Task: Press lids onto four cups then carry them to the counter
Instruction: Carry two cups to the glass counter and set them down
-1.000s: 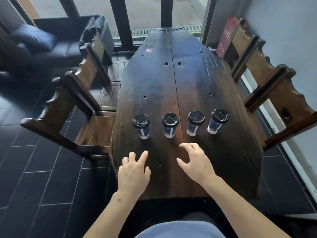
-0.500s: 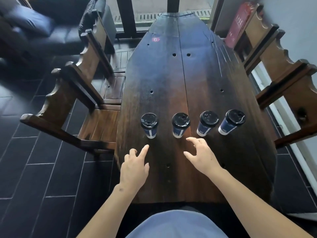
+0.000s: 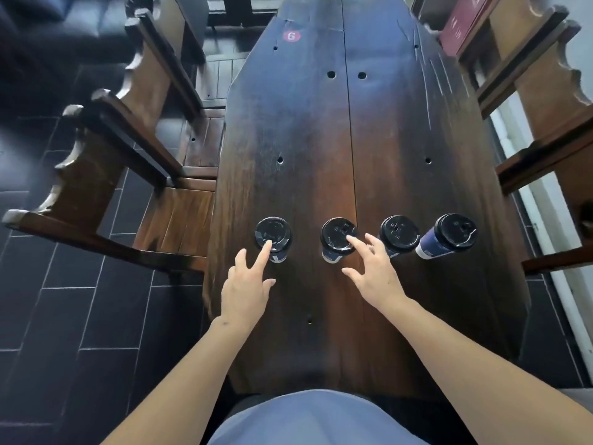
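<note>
Several dark blue paper cups with black lids stand in a row across the dark wooden table [image 3: 321, 130]. My left hand [image 3: 245, 284] is open, its index fingertip resting on the near rim of the lid of the leftmost cup [image 3: 273, 234]. My right hand [image 3: 375, 271] is open too, fingers spread, index fingertip on the lid of the second cup [image 3: 337, 237]. The third cup [image 3: 399, 234] and the fourth cup [image 3: 449, 236] stand to the right, untouched; my right fingers hide part of the third cup's lower side.
Heavy carved wooden chairs flank the table, one on the left [image 3: 106, 175] and one on the right [image 3: 552, 130]. A red number tag [image 3: 291, 36] sits at the table's far end. The floor is dark tile [image 3: 80, 316]. A dark sofa is at far left.
Both hands have moved forward from the near table area to the cups; the index fingers now touch the first and second lids. The camera has tilted further down over the table.
</note>
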The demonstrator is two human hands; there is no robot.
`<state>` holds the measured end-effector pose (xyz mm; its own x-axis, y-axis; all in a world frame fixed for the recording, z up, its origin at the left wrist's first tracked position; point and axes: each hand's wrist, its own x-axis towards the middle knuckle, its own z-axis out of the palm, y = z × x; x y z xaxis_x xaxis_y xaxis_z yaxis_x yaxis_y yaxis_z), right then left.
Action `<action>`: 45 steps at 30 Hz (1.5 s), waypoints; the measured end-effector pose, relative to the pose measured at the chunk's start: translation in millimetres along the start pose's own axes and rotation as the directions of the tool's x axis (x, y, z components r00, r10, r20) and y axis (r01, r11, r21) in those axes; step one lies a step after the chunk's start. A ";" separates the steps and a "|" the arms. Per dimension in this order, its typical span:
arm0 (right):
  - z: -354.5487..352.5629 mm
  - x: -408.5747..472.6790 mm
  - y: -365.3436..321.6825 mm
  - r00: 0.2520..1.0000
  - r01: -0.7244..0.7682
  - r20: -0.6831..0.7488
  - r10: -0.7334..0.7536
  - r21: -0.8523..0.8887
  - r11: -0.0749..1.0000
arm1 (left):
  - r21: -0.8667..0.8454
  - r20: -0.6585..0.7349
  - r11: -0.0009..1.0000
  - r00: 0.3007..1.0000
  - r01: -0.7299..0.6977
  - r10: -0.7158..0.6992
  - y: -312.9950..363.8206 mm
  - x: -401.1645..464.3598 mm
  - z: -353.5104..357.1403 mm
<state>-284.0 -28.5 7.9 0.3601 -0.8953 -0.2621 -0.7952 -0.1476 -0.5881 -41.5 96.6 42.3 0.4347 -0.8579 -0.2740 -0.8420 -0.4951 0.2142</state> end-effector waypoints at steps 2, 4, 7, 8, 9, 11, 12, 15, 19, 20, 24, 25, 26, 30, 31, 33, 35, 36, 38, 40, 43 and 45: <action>0.6 9.9 0.2 0.999 0.032 -0.011 -0.032 -0.026 0.999 | -0.057 -0.017 0.998 1.000 0.017 -0.018 1.0 14.0 0.7; 2.4 19.5 2.4 0.999 0.040 -0.009 -0.041 -0.025 0.999 | -0.098 -0.012 0.995 1.000 0.025 -0.026 0.3 27.4 3.7; 6.0 30.9 4.4 0.999 0.051 0.012 -0.052 0.033 0.998 | -0.130 0.022 0.991 1.000 0.021 -0.018 -1.5 42.3 9.4; 6.6 34.8 4.6 0.998 0.061 0.017 -0.062 0.056 0.997 | -0.149 0.029 0.989 0.999 0.021 -0.017 -2.5 46.8 11.3; 6.6 39.0 4.7 0.997 0.070 0.018 -0.072 0.072 0.995 | -0.171 0.029 0.985 0.999 0.018 -0.013 -3.3 51.6 13.0; 6.7 47.9 5.1 0.996 0.085 0.009 -0.086 0.078 0.993 | -0.208 0.018 0.978 1.000 0.001 0.002 -3.8 60.6 15.3; 7.5 52.8 5.5 0.996 0.091 0.002 -0.091 0.069 0.993 | -0.221 0.012 0.975 1.000 -0.010 0.013 -3.9 65.4 16.1; 11.7 66.5 6.5 0.993 0.116 -0.022 -0.115 0.040 0.992 | -0.238 0.008 0.969 0.998 -0.060 0.063 -5.3 80.8 17.3; 18.8 81.7 10.3 0.991 0.132 -0.036 -0.131 0.008 0.991 | -0.226 -0.001 0.966 0.992 -0.124 0.127 -10.9 107.7 16.2; 20.6 84.9 11.7 0.990 0.131 -0.044 -0.130 0.014 0.991 | -0.246 -0.007 0.960 0.990 -0.137 0.139 -11.9 115.0 15.0; 27.6 93.3 13.7 0.993 0.118 -0.040 -0.115 0.107 0.987 | -0.360 -0.002 0.914 0.980 -0.188 0.200 -15.0 137.9 14.5; 30.0 95.0 14.2 0.994 0.111 -0.033 -0.108 0.139 0.984 | -0.385 0.017 0.905 0.980 -0.179 0.201 -16.1 141.7 16.1; 32.5 96.6 14.8 0.995 0.098 -0.026 -0.095 0.167 0.981 | -0.411 0.040 0.897 0.980 -0.164 0.197 -16.9 144.7 18.5; 41.8 104.5 17.8 0.998 0.070 -0.015 -0.068 0.222 0.973 | -0.545 0.086 0.833 0.981 -0.098 0.172 -20.3 150.5 28.3; 43.1 106.8 17.3 0.998 0.063 -0.014 -0.062 0.234 0.970 | -0.571 0.087 0.816 0.982 -0.089 0.167 -20.5 151.7 30.4; 44.2 111.8 15.2 0.999 0.051 -0.013 -0.049 0.254 0.966 | -0.624 0.092 0.779 0.984 -0.061 0.151 -19.7 154.9 34.1; 44.0 117.6 13.4 0.999 0.051 -0.022 -0.047 0.258 0.965 | -0.662 0.099 0.749 0.987 -0.030 0.128 -17.9 159.3 36.4; 43.3 120.3 12.4 0.999 0.051 -0.023 -0.047 0.256 0.965 | -0.669 0.103 0.743 0.987 -0.025 0.126 -17.0 161.5 36.7; 41.1 124.2 10.7 0.999 0.042 -0.017 -0.039 0.264 0.964 | -0.681 0.110 0.732 0.985 -0.023 0.133 -15.3 165.0 36.1; 38.2 125.0 8.4 1.000 0.027 -0.014 -0.024 0.286 0.958 | -0.688 0.112 0.726 0.985 -0.018 0.131 -13.6 166.3 35.5; 33.6 122.3 0.7 1.000 0.006 0.014 -0.011 0.314 0.949 | -0.682 0.090 0.731 0.991 -0.012 0.100 -9.4 161.5 32.2; 30.4 118.3 -7.3 0.999 0.039 0.005 -0.043 0.331 0.943 | -0.676 0.066 0.737 0.994 -0.020 0.087 -7.2 151.7 26.0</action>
<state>-220.8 -120.6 -42.1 0.3967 -0.8859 -0.2402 -0.5739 -0.0351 -0.8182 22.2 -26.3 -25.2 0.3376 -0.8869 -0.3154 -0.4133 -0.4407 0.7968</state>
